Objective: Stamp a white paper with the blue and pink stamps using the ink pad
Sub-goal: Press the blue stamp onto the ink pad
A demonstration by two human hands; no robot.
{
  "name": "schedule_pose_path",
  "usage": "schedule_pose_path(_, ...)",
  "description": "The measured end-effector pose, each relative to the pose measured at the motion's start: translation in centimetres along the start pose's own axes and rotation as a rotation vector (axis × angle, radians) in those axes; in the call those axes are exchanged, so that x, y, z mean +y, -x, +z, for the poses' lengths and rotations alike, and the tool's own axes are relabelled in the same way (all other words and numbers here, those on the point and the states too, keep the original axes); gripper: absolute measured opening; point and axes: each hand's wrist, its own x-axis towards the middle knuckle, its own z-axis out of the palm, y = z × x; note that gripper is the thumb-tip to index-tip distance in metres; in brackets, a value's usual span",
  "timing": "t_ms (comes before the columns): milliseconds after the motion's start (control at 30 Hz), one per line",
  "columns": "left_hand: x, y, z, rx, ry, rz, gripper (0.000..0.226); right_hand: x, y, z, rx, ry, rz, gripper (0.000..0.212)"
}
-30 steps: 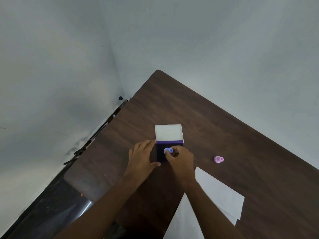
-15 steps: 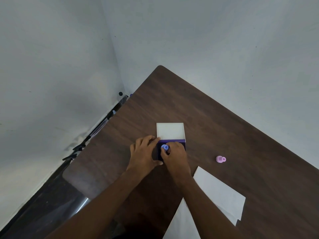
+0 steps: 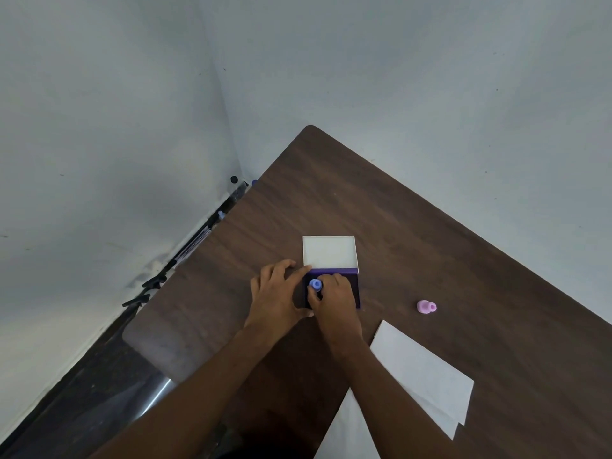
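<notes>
1. Centre of the action is the ink pad [image 3: 334, 286], lying open on the dark wooden table [image 3: 414, 233], its white lid [image 3: 329, 251] folded flat on the side away from the person and the dark purple pad face towards them.

2. The right hand [image 3: 334, 301] is over that pad face, fingers curled tight around the blue stamp [image 3: 315, 284]. The stamp stands upright at the pad's left part, its round knob poking out above the fingers. Whether its base is pressed into the ink is hidden by the hand.

3. The left hand [image 3: 276, 293] is at the pad's left edge, fingers loosely spread, with the fingertips reaching the corner where lid meets pad and the thumb lying along the near-left edge. It rests flat against the case and grasps nothing.

4. To the right of the ink pad, well apart from it, the pink stamp [image 3: 426, 306] lies tipped on its side on the bare wood, untouched.

5. On the near-right side of the ink pad, beyond the right forearm, lies the white paper [image 3: 427, 376], flat on the table, with a second sheet edge showing beneath it. No marks can be made out on it.

6. Another pale sheet [image 3: 351, 429] sits at the table's near edge, under the right arm.
</notes>
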Motion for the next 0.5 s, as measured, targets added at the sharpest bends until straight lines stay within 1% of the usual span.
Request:
schedule_pose_path(133,-0.08,-0.12,0.16,0.001,-0.004,-0.009,0.084,-0.48,-0.64,-0.21,-0.068,-0.045,0.097,0.057)
schedule_pose_path(233,-0.06,-0.17,0.27,0.006,-0.008,-0.006,0.084,-0.46,-0.82,0.00,-0.083,-0.024,0.106,0.059)
schedule_pose_path(333,-0.06,-0.20,0.28,0.008,-0.003,-0.006,0.083,-0.48,-0.74,0.07,-0.076,-0.064,0.126,0.059)
schedule_pose_path(500,-0.21,-0.06,0.33,0.010,-0.003,-0.002,0.084,-0.43,-0.84,0.10,-0.063,-0.034,0.101,0.057)
